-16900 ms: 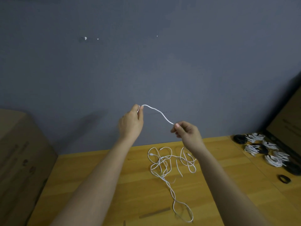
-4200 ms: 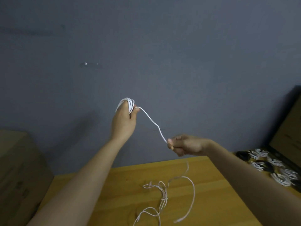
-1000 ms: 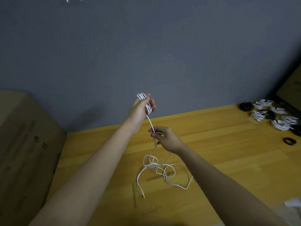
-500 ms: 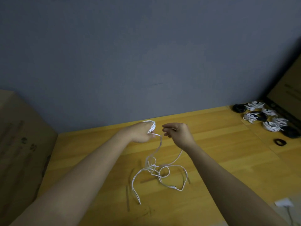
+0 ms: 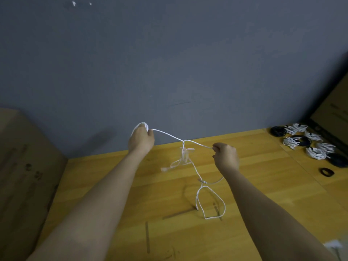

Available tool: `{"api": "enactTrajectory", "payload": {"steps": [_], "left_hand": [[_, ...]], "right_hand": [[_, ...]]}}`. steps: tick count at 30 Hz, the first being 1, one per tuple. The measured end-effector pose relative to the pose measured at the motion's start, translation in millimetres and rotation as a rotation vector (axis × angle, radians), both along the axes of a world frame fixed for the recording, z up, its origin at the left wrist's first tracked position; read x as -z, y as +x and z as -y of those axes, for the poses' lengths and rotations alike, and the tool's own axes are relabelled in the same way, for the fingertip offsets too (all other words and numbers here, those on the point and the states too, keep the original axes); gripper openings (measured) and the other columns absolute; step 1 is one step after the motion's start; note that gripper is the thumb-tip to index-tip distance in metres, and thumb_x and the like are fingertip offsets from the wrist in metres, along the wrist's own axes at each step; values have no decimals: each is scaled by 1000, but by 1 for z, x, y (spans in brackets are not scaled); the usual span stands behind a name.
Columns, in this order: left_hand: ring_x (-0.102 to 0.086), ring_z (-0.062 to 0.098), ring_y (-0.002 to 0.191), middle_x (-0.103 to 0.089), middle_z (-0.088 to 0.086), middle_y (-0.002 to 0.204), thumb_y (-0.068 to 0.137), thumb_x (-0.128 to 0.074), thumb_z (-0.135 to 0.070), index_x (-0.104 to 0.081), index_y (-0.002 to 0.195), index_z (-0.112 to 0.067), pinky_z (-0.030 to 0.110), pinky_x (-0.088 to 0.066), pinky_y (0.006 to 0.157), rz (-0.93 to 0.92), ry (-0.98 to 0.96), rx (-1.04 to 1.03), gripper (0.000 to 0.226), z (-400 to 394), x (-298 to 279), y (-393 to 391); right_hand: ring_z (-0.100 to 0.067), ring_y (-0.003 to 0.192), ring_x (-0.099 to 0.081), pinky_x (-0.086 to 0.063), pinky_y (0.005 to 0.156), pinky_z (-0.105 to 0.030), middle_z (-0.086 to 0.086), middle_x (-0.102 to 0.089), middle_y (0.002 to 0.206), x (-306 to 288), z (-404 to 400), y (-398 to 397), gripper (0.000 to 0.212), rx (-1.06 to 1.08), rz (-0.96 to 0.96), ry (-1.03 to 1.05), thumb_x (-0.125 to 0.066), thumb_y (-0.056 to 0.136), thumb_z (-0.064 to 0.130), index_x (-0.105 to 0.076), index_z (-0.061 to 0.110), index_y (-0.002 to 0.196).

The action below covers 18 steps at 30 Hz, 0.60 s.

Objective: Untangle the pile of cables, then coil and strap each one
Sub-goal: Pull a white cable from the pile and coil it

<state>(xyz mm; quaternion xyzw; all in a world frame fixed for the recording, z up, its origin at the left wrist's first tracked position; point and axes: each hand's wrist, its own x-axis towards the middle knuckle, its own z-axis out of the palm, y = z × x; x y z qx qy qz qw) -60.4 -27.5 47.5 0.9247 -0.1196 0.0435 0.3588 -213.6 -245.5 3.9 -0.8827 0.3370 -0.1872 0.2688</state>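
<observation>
Both arms reach out over the yellow wooden desk [image 5: 263,185]. The left hand [image 5: 141,141] is up high, fingers curled round a small bunch of loops of the thin white cable [image 5: 167,135]. The right hand [image 5: 225,155] is lower and pinches the same cable. Between the hands the cable is pulled tight, with a blurry knot hanging from the middle. The rest drops down to the desk in a loose loop. Bundles of coiled white and black cables [image 5: 308,146] sit far off to the right.
</observation>
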Motion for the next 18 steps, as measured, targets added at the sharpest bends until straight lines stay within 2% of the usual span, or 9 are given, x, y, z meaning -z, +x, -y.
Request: {"api": "enactTrajectory", "payload": {"steps": [2,8,11,12,14,16,18], "left_hand": [[-56,36,102,-59,12,104,98,-45,-25,-49,92,-12,37,-41,76,43,-27,-36,15,-4,-5,6],[-55,36,101,-59,15,109,99,-44,-28,-43,90,-13,32,-35,73,61,-176,-44,18,7,-28,14],[-54,29,89,-58,19,96,97,-52,-26,-43,87,-13,26,-28,69,107,-212,188,19,14,-42,15],[-52,24,85,-56,15,91,97,-53,-26,-45,88,-12,25,-29,69,125,-203,271,18,17,-46,12],[-51,21,81,-54,7,85,96,-53,-27,-46,85,-11,29,-33,69,143,-172,400,21,25,-52,6],[-52,24,77,-52,9,80,96,-53,-26,-46,84,-7,34,-38,70,140,-171,489,23,32,-56,0],[-48,20,71,-50,7,76,96,-53,-25,-46,84,-6,35,-39,70,133,-221,522,24,36,-61,-5]], "right_hand": [[-41,94,-62,-50,76,-40,-24,-68,99,-1,6,-4,23,70,-36,-26,-50,95,11,-68,9,109],[-41,97,-60,-42,69,-35,-19,-66,105,-6,5,5,25,101,-151,-138,-45,97,16,-65,15,113],[-33,114,-52,-42,84,-34,-10,-63,119,-10,5,13,28,-12,-268,-209,-47,95,17,-63,19,117],[-31,119,-48,-39,91,-35,-6,-61,124,-14,0,17,30,-42,-228,-250,-49,94,16,-63,20,120],[-26,118,-49,-36,96,-32,-5,-60,126,-23,-16,29,33,-172,65,-259,-53,90,11,-64,16,121],[-12,109,-54,-39,92,-20,-6,-63,120,-36,-38,42,30,-412,339,-65,-57,90,7,-64,9,119],[2,93,-55,-40,78,-9,-1,-67,105,-45,-57,50,24,-549,388,192,-58,94,10,-64,8,117]]}}
